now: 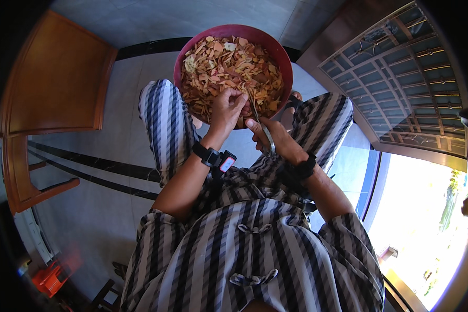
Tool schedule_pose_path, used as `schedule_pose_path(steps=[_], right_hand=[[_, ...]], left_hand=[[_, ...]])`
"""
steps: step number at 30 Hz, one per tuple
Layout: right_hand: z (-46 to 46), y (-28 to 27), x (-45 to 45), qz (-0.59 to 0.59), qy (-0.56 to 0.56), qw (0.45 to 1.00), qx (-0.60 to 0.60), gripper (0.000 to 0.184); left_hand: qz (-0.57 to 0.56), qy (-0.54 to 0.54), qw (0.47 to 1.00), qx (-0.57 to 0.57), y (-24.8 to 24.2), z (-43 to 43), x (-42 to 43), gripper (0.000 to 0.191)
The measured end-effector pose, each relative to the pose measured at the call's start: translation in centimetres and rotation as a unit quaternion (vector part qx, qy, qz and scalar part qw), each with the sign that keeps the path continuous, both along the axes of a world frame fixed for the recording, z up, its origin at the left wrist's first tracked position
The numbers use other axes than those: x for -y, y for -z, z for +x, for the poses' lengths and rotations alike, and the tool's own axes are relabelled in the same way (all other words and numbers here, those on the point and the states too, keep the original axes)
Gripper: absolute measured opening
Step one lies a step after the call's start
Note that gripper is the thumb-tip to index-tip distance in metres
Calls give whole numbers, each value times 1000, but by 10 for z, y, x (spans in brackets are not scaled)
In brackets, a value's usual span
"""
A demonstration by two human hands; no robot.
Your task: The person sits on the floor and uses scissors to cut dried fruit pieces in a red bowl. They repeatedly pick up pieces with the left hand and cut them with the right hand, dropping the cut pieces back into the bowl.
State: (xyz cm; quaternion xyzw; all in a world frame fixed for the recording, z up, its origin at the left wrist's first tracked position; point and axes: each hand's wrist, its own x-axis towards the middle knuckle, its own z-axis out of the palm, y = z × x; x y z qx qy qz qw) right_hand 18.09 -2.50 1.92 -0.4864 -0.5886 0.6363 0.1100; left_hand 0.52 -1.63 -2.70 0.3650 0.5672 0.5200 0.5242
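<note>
A round red basin (288, 74) stands on the floor before me, filled with many dried, orange-brown pieces (226, 70) like slices or peel, a few of them pale. Over its near side is my left hand (230, 106), thumb and fingers pinched together; a small piece seems to be between them, but it is too small to make out. My right hand (275, 136) grips metal scissors (268, 134) by the handles, with the blades pointing up over the basin beside my left fingertips. Both wrists carry black straps, and the left one has a small device (225, 163).
My knees in striped trousers (165, 117) flank the basin. A wooden cabinet (54, 78) stands at left, with an orange plastic object (50, 279) at lower left. At right are a door with a metal grille (405, 85) and a bright opening. The floor is grey tile (121, 113).
</note>
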Motion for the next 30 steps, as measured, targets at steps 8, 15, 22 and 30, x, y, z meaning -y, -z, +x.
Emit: schedule_pose_path(steps=[8, 15, 22, 30], right_hand=[[-1, 5, -2, 13, -8, 1000, -6, 70], [4, -11, -5, -11, 32, 999, -33, 65], [21, -19, -14, 21, 70, 996, -42, 56], [27, -13, -14, 95, 66, 993, -8, 71]], left_hand=[[22, -1, 999, -31, 5, -5, -2, 24], [20, 10, 1000, -10, -5, -10, -7, 19], [84, -34, 959, -269, -9, -57, -37, 18], [72, 147, 721, -673, 2, -52, -37, 32]])
